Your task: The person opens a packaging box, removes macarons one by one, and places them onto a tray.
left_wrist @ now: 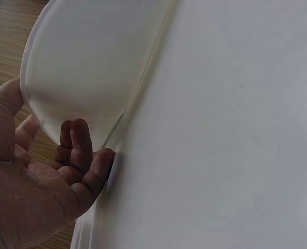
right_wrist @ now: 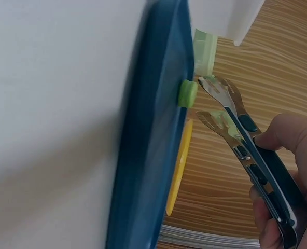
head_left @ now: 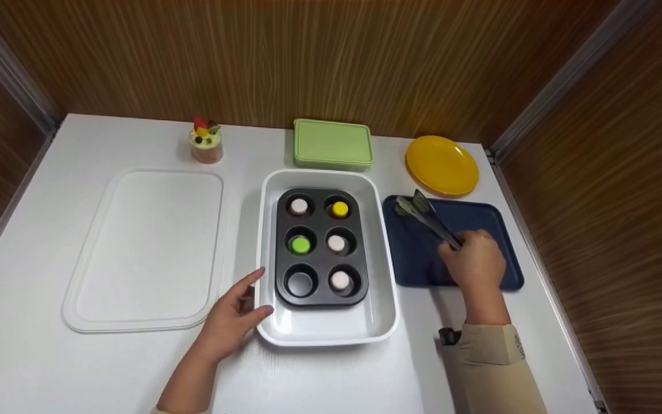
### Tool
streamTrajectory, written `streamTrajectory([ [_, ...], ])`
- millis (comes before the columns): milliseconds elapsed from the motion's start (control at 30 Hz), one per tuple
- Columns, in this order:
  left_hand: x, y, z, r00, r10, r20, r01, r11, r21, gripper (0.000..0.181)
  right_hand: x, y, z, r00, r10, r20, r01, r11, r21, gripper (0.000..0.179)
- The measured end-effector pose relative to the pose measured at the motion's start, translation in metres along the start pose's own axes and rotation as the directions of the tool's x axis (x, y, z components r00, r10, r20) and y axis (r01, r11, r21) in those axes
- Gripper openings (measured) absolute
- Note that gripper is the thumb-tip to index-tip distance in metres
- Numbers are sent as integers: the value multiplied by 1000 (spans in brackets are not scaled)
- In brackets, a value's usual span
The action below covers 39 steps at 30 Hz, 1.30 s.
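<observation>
A white rectangular tub holds a dark muffin pan. Small round pieces sit in its cups: three pale pink, one yellow, one green; the near left cup is bare. My left hand holds the tub's left rim, thumb over the edge and other fingers along the outer wall. With my right hand I grip metal tongs with dark handles. Their tips stand apart over the far left corner of the navy tray, close to a green round piece on it.
A clear white lid lies left of the tub. Along the back stand a dessert cup, a light green lidded box and a yellow plate. Wood-grain panels close off the back and sides.
</observation>
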State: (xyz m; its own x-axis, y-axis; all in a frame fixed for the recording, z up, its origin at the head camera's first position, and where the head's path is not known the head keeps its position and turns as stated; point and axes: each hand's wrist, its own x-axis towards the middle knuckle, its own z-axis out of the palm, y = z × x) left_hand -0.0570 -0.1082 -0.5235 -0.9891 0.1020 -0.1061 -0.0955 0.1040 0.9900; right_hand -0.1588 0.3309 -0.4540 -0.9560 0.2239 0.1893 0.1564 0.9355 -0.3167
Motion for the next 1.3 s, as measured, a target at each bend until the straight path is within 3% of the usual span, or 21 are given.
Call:
streamTrajectory([
  [300, 1, 0, 0, 1000, 17, 12, -17, 1000, -14, 71, -9, -10, -9, 997, -23, -68, 25, 1000, 19, 31],
  [667, 1, -2, 1, 1000, 29, -1, -29, 1000, 2, 70, -22, -41, -19, 977, -131, -166, 146, 986, 84, 26],
  [1033, 1, -1, 1, 1000, 18, -10, -18, 1000, 24, 70, -31, -69, -22, 946, -257, -199, 289, 945, 152, 21],
  [1300, 0, -1, 0, 1000, 25, -9, -25, 999, 22, 69, -40, -92, -20, 914, -353, -199, 383, 914, 137, 17],
])
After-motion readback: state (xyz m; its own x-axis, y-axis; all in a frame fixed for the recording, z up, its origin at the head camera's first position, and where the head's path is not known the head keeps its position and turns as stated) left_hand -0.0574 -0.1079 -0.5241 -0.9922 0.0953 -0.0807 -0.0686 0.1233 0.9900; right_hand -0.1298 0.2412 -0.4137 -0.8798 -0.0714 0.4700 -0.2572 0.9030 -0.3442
